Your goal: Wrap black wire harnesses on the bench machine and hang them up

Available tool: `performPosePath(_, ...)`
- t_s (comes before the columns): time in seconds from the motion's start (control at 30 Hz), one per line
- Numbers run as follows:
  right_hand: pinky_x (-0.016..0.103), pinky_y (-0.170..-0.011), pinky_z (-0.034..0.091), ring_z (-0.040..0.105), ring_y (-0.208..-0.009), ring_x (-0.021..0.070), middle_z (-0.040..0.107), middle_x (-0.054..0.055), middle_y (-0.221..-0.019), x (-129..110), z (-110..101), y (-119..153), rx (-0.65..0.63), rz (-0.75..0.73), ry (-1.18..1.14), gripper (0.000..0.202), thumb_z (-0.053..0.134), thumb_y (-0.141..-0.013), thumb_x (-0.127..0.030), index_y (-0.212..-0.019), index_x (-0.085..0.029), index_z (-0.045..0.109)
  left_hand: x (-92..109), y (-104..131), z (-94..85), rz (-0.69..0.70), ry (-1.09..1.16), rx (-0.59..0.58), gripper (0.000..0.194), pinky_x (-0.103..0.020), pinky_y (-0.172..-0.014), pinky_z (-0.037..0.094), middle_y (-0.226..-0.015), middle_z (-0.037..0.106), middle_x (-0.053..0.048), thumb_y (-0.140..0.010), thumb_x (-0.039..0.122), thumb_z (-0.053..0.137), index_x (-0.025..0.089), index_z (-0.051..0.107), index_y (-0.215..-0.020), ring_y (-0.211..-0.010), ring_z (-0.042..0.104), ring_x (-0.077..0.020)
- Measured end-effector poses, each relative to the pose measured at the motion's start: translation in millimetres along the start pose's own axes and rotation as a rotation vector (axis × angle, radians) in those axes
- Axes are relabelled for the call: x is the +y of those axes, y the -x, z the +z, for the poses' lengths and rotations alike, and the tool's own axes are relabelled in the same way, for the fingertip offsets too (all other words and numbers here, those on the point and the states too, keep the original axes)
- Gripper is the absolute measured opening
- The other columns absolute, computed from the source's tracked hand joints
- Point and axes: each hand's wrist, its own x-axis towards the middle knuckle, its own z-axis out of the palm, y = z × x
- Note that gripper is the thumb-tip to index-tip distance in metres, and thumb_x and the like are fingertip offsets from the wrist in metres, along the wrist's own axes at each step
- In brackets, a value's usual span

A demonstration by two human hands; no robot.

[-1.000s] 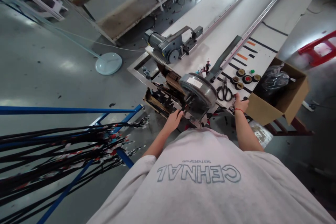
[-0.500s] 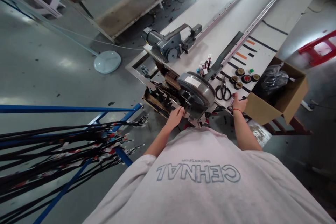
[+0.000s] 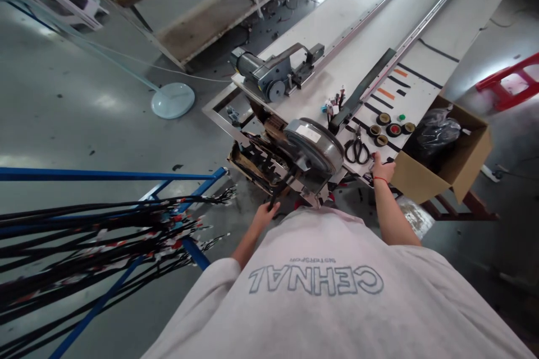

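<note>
My left hand (image 3: 265, 215) is closed on the end of a black strip (image 3: 278, 189) that runs up to a large round reel (image 3: 315, 145) at the table's near end. My right hand (image 3: 382, 170) rests at the table's near edge, its fingers closed round something small and dark that I cannot make out. Just left of that hand lie black-handled scissors (image 3: 357, 151). Several tape rolls, one with a red centre (image 3: 394, 129), sit beyond it. A small bundle of connectors (image 3: 334, 103) lies behind the reel.
An open cardboard box (image 3: 471, 148) stands right of my right hand. A motor unit (image 3: 273, 73) is fixed on the long table (image 3: 404, 17). At the left, a blue frame (image 3: 105, 174) carries black cables (image 3: 126, 235). Below the reel sits a box of dark parts (image 3: 252, 165).
My left hand has moved down and left, away from the reel, and the black strip now stretches between them. My right hand has barely moved.
</note>
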Motion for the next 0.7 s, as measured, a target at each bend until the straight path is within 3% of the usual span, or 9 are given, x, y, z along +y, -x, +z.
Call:
performPosePath(0.17,0.040,-0.102,0.039,0.052,-0.122,0.0339,0.054,0.026,-0.128,3.2,1.7,-4.1,-0.006,-0.004,-0.023,0.074,0.054,-0.081,-0.064,-0.127,-0.006,0.043,-21.7,44.1,-2.7,-0.090,-0.030,0.070,0.041,-0.027,-0.054,0.032,-0.052,0.039,0.001,-0.076,0.057,0.041,0.021,0.041,-0.055,-0.057,0.040,-0.0148)
performPosePath(0.37,0.046,-0.102,0.039,0.052,-0.121,0.0369,0.056,0.028,-0.123,9.3,7.4,-11.1,0.039,-0.016,-0.120,0.070,0.062,-0.077,-0.061,-0.119,-0.007,0.046,-5.4,79.2,-24.7,-0.047,-0.025,0.281,0.044,-0.026,-0.054,0.033,-0.053,0.042,0.002,-0.078,0.061,0.040,0.020,0.046,-0.063,-0.054,0.043,-0.0151)
performPosePath(0.5,0.046,-0.101,0.040,0.053,-0.119,0.0362,0.057,0.027,-0.121,11.0,9.0,-13.7,0.054,-0.013,-0.149,0.065,0.064,-0.075,-0.061,-0.113,-0.010,0.047,14.8,79.3,-29.0,0.008,-0.006,0.310,0.043,-0.026,-0.052,0.032,-0.049,0.041,0.003,-0.082,0.059,0.035,0.021,0.042,-0.063,-0.049,0.041,-0.0138)
performPosePath(0.7,0.045,-0.101,0.041,0.053,-0.119,0.0363,0.056,0.028,-0.121,9.0,7.0,-12.7,0.028,-0.022,-0.114,0.065,0.061,-0.078,-0.061,-0.114,-0.008,0.047,37.2,62.0,-19.8,0.052,-0.001,0.305,0.039,-0.026,-0.052,0.036,-0.054,0.052,0.000,-0.086,0.052,0.034,0.022,0.043,-0.064,-0.051,0.048,-0.0149)
